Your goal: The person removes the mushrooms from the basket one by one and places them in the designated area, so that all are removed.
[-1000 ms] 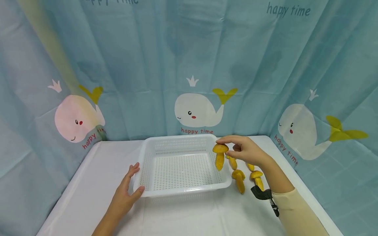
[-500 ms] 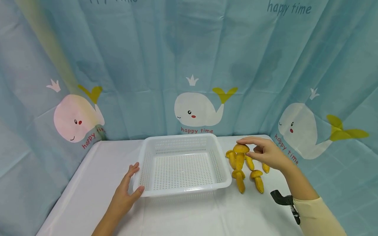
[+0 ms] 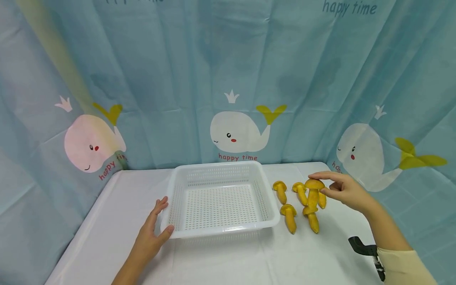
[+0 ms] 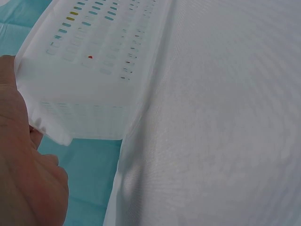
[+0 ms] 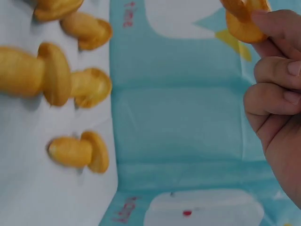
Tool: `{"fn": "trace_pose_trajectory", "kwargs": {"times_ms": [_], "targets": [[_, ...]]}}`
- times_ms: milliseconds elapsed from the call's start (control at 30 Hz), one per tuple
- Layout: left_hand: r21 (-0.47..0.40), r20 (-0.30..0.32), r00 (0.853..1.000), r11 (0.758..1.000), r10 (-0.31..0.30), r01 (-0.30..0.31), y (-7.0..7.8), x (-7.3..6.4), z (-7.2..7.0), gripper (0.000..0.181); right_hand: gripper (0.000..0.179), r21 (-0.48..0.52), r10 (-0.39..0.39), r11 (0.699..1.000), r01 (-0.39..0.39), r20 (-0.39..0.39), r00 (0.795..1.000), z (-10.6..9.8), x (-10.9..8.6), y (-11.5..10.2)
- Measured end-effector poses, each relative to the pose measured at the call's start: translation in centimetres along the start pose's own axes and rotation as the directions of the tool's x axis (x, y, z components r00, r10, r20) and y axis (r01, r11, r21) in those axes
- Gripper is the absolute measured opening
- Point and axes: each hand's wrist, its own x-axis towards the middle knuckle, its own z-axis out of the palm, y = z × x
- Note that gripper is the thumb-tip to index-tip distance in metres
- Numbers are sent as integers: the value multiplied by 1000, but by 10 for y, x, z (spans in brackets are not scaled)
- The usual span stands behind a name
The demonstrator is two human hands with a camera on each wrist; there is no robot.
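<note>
My right hand (image 3: 347,192) pinches a yellow mushroom (image 3: 313,194) by its brown-yellow cap, thumb and forefinger on either side, stem pointing down. In the head view this mushroom overlaps two others behind it. From the right wrist, its cap (image 5: 247,26) shows at the top right between the fingertips, and the other fingers are curled. At the left, my left hand (image 3: 151,233) holds the front left corner of a white perforated plastic basket (image 3: 221,228), thumb on the front rim and fingers along the side. The left wrist view shows the basket's slotted wall (image 4: 80,89) beside that hand.
Several more yellow mushrooms lie on the white tablecloth right of the basket, among them one at the front (image 3: 290,219) and one at the back (image 3: 280,192). A blue whale-print curtain (image 3: 178,99) surrounds the table's back and sides.
My right hand has moved to the right with the mushroom, from beside the basket's right rim to over the rightmost mushrooms. My left hand and the basket stay put.
</note>
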Motion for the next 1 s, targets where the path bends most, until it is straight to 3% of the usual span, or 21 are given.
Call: {"fn": "trace_pose_trajectory", "kwargs": {"times_ms": [300,567,1000], "targets": [[20,3,1000,1000,-2,2,-1,1,-1,74,41,-60,144,987,-146,-31,989,-10,-24,17],[25,6,1000,999,-22,22,-4,-2,1,74,39,-28,176,984,-177,-34,984,-16,-43,30],[23,22,1000,1000,9,-10,-2,-3,0,74,41,36,288,957,-288,-6,957,-11,-61,72]]}}
